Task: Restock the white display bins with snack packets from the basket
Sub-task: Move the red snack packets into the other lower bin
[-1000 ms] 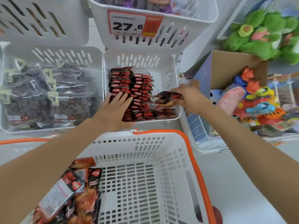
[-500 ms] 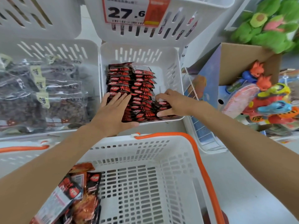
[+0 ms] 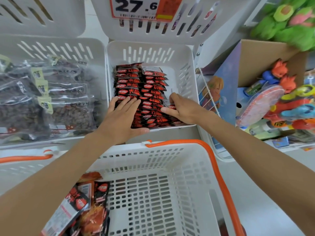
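Note:
A white display bin (image 3: pixel 185 57) in the middle holds two rows of red-and-black snack packets (image 3: pixel 144 86) standing on edge. My left hand (image 3: pixel 122 116) lies flat with straight fingers on the near end of the left row. My right hand (image 3: pixel 180 108) has curled fingers tucked into the packets at the right row's near end. Below, a white basket (image 3: pixel 153 193) with an orange handle (image 3: pixel 218 167) holds a few red-and-black packets (image 3: pixel 85 205) in its left corner.
A bin of clear bags with dark snacks (image 3: pixel 42 99) stands to the left. Another white bin with a 27.6 price tag (image 3: pixel 144 7) hangs above. A cardboard box of colourful toys (image 3: pixel 272 92) and green plush toys (image 3: pixel 289 19) sit to the right.
My right hand brought a packet from the right side into the bin and pushed it into the right row. My left hand stayed on the left row.

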{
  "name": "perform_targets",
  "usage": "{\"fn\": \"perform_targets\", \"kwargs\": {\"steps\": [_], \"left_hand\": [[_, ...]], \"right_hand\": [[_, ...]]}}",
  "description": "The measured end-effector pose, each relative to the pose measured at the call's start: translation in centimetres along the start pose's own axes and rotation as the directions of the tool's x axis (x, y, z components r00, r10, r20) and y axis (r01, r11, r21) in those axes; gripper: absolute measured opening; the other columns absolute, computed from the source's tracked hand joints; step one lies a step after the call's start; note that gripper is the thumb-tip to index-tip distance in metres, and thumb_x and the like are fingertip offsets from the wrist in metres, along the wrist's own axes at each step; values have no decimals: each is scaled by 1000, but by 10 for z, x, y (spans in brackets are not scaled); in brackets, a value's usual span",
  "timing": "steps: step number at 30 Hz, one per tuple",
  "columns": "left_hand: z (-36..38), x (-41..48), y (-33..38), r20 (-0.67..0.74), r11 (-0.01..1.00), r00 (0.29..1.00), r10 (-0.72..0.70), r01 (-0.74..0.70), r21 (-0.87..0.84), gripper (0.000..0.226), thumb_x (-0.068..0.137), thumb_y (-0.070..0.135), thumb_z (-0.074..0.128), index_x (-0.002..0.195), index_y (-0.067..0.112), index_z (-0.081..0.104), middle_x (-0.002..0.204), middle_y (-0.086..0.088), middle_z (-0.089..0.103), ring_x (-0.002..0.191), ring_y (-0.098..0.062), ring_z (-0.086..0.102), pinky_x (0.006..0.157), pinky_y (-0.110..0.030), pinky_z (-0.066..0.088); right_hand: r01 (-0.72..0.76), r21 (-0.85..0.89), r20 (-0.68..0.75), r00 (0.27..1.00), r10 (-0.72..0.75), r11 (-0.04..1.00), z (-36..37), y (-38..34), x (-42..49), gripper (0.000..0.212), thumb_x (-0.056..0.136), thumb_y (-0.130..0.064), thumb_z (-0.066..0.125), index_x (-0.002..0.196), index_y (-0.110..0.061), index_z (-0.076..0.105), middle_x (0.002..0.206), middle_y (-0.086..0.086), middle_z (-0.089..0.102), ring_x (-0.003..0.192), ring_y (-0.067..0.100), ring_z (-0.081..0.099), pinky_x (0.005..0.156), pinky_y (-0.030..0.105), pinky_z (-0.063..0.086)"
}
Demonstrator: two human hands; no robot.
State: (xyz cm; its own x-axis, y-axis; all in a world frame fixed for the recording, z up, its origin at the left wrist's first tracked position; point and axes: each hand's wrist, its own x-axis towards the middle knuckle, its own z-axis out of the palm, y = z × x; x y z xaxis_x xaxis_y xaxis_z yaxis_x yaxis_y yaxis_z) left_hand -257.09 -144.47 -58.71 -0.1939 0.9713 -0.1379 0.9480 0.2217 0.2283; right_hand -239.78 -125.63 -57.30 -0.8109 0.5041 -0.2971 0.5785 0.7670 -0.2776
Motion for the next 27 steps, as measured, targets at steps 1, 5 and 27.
{"fn": "perform_targets", "kwargs": {"steps": [1, 5, 27], "left_hand": [[-1, 0, 0, 4, 1000, 1000, -1, 1, -3, 121, 67, 96, 19, 157, 17, 3, 165, 0, 3, 152, -14, -4, 115, -34, -20], [-13, -7, 1, -33, 986, 999, -15, 10, -169, 91, 89, 66, 49, 157, 19, 13, 165, 0, 8, 152, -13, 1, 120, -33, -10], [-21, -362, -81, -275, 932, 895, -352, 310, -186, 31, 82, 14, 76, 112, 15, 70, 129, -11, 63, 125, -34, 54, 107, -53, 39]], "right_hand": [[-13, 17, 13, 1000, 13, 1000, 0, 0, 1, 53, 89, -69, 38, 102, -17, 36, 86, 0, 45, 75, 22, 46, 67, 36, 33], [8, 23, -75, 997, -6, 1000, -3, -4, -5, 56, 91, -62, 47, 112, -10, 49, 107, 10, 54, 100, 29, 51, 81, 36, 39], [-192, 330, 494, 869, 4, 924, 216, -313, -146, 97, 77, -59, 75, 147, -11, 29, 138, 9, 46, 120, 28, 51, 93, 41, 49]]}}
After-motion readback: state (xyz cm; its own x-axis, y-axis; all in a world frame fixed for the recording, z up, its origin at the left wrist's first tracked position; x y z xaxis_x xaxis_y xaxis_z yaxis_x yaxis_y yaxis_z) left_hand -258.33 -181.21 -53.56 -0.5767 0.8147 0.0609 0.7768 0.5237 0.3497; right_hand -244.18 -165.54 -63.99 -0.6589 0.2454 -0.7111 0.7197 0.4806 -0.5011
